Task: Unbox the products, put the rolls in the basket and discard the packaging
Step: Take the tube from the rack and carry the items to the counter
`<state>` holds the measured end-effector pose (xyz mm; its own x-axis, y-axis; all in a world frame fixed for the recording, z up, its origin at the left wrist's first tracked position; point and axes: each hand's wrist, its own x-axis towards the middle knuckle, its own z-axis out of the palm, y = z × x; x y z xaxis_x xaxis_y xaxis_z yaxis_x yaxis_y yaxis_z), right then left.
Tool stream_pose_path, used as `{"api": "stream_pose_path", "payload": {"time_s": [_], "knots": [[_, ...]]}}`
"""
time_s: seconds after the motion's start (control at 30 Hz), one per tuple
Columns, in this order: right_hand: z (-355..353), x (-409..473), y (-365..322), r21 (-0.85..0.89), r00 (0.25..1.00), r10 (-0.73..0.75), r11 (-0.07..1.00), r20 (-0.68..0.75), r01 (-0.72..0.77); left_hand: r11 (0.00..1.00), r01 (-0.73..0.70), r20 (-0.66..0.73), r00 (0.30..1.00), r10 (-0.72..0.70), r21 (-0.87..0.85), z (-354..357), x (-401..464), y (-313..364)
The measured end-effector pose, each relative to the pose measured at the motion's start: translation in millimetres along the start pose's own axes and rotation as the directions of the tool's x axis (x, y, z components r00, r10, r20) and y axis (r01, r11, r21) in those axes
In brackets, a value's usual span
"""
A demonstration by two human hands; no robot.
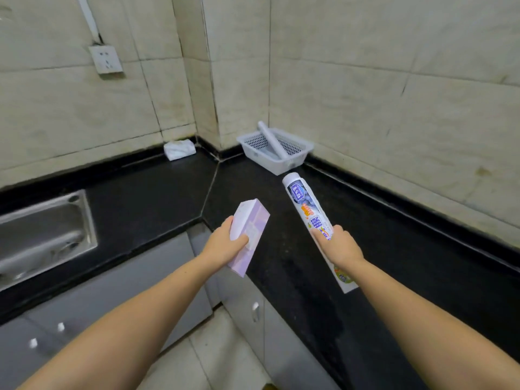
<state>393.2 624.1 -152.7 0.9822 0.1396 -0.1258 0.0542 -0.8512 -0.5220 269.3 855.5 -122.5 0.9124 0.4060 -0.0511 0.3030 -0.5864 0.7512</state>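
Note:
My left hand (225, 246) grips a long pale purple box (250, 229) around its middle, held above the counter's inner corner. A white roll with blue and orange print (306, 209) is in my right hand (342, 246), its far end tilted toward the basket. A printed white box (343, 277) lies on the black counter (408, 249) under my right wrist, partly hidden. The white mesh basket (298, 161) sits in the far corner with one plain white roll (271, 139) leaning out over its back rim.
A steel sink (42, 232) is set in the counter at the left. A crumpled white cloth (180, 149) lies against the back wall. A wall socket (106, 59) is high on the left. Grey cabinet doors (118, 294) stand below the counter.

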Motion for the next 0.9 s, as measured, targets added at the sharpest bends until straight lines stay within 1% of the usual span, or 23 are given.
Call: {"api": "stream_pose_path", "payload": {"time_s": [0.07, 0.13, 0.23, 0.3, 0.43, 0.5, 0.57, 0.6, 0.7, 0.77, 0.8, 0.9], "knots": [[11.7, 38.8, -0.7, -0.012, 0.999, 0.039, 0.999, -0.02, -0.039, 0.999, -0.021, 0.052, 0.998, 0.019, 0.044, 2.9, 41.1, -5.7], [20.9, 76.1, -7.8, -0.044, 0.997, 0.078, 0.996, -0.011, -0.078, 0.995, -0.016, 0.092, 0.996, 0.007, 0.098, 0.5, 82.3, -8.8], [32.1, 122.5, -24.4, -0.08, 0.991, 0.137, 0.987, 0.008, -0.136, 0.974, -0.107, 0.194, 0.979, 0.068, 0.198, -8.0, 144.3, -12.8], [40.1, 144.4, -34.9, -0.115, 0.985, 0.173, 0.979, 0.009, -0.171, 0.956, -0.142, 0.265, 0.962, 0.072, 0.256, -11.0, 182.5, -16.8], [58.2, 176.6, -45.7, -0.169, 0.98, 0.2, 0.965, -0.017, -0.2, 0.885, -0.238, 0.374, 0.924, 0.08, 0.399, 2.4, 248.4, -28.5], [67.0, 190.4, -47.5, -0.181, 0.974, 0.224, 0.957, -0.028, -0.226, 0.848, -0.311, 0.417, 0.901, 0.12, 0.429, 15.3, 283.7, -35.0], [76.1, 201.2, -49.1, -0.185, 0.961, 0.27, 0.943, -0.05, -0.275, 0.795, -0.416, 0.469, 0.862, 0.192, 0.441, 26.9, 316.7, -42.0], [81.0, 205.0, -49.8, -0.185, 0.952, 0.3, 0.933, -0.064, -0.307, 0.748, -0.486, 0.506, 0.83, 0.234, 0.452, 32.3, 333.0, -45.6], [94.9, 207.3, -51.8, -0.171, 0.918, 0.381, 0.903, -0.105, -0.394, 0.589, -0.678, 0.641, 0.697, 0.323, 0.44, 42.7, 377.4, -58.0], [99.7, 207.6, -52.8, -0.196, 0.909, 0.397, 0.888, -0.13, -0.416, 0.546, -0.731, 0.692, 0.639, 0.336, 0.409, 45.8, 398.2, -65.3], [100.9, 207.4, -53.2, -0.205, 0.904, 0.404, 0.882, -0.139, -0.425, 0.532, -0.745, 0.691, 0.628, 0.358, 0.402, 48.3, 404.4, -68.8], [103.7, 207.4, -56.1, -0.242, 0.893, 0.419, 0.86, -0.166, -0.448, 0.496, -0.765, 0.636, 0.631, 0.444, 0.412, 56.9, 406.3, -73.6]]}}
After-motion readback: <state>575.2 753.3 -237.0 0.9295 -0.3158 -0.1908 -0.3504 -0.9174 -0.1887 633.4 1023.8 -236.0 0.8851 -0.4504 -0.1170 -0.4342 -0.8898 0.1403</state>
